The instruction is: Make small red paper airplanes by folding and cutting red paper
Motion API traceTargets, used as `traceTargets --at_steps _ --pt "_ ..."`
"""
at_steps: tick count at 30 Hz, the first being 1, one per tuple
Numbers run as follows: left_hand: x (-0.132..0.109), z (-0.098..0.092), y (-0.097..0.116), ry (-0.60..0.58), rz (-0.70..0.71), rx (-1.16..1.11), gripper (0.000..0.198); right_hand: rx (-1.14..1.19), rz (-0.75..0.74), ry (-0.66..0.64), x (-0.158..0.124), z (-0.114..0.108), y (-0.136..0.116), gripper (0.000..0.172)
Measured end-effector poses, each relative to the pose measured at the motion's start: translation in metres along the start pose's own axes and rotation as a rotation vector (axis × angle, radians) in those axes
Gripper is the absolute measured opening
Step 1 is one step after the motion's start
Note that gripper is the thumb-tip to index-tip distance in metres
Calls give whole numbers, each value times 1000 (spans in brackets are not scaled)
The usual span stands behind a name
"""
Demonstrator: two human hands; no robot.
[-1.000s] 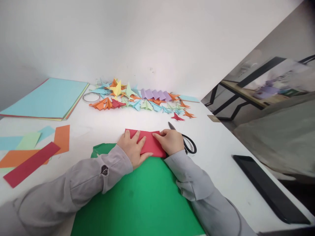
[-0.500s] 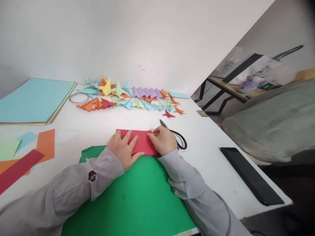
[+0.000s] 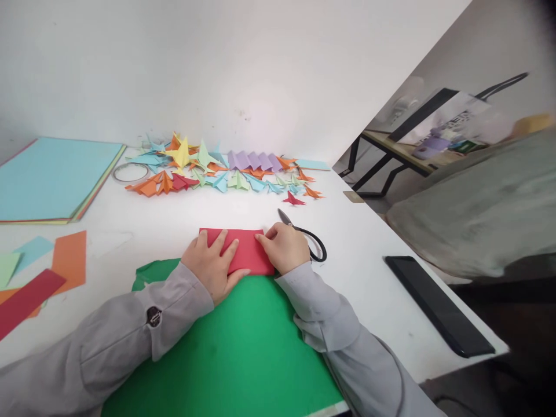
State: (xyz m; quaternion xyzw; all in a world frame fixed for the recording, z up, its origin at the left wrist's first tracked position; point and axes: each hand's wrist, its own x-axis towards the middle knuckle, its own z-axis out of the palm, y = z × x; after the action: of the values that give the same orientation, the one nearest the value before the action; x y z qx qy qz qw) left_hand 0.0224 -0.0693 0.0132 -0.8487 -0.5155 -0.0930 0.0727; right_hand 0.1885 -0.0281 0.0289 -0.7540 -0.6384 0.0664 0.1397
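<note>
A folded red paper (image 3: 245,249) lies on the white table (image 3: 165,223), partly over a large green sheet (image 3: 234,347). My left hand (image 3: 211,267) rests flat on the red paper's left half, fingers spread. My right hand (image 3: 283,249) presses the paper's right edge with curled fingertips. Black-handled scissors (image 3: 309,240) lie just right of my right hand.
Several folded paper figures (image 3: 221,171) in many colours line the back by the wall, with a tape ring (image 3: 129,171). A stack of coloured sheets (image 3: 52,176) lies at the left, cut strips (image 3: 39,272) below it. A black tablet (image 3: 438,304) lies near the right edge.
The view has shifted, so everything sits slightly further left in the frame. Both hands stay on the red paper in about the same pose.
</note>
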Motion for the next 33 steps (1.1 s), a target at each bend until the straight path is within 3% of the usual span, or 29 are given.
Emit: traceTargets --at_steps 4,8,14,33 --pt "0 0 0 15 -3 -14 64 15 -51 20 0 2 2 17" --pt "-1 1 0 33 -11 -25 62 50 -202 49 0 5 3 11" --pt "-2 4 0 35 -12 -38 64 56 -426 37 1 9 3 22" --pt "-2 4 2 13 -31 -40 65 -63 -485 6 -2 6 -1 25"
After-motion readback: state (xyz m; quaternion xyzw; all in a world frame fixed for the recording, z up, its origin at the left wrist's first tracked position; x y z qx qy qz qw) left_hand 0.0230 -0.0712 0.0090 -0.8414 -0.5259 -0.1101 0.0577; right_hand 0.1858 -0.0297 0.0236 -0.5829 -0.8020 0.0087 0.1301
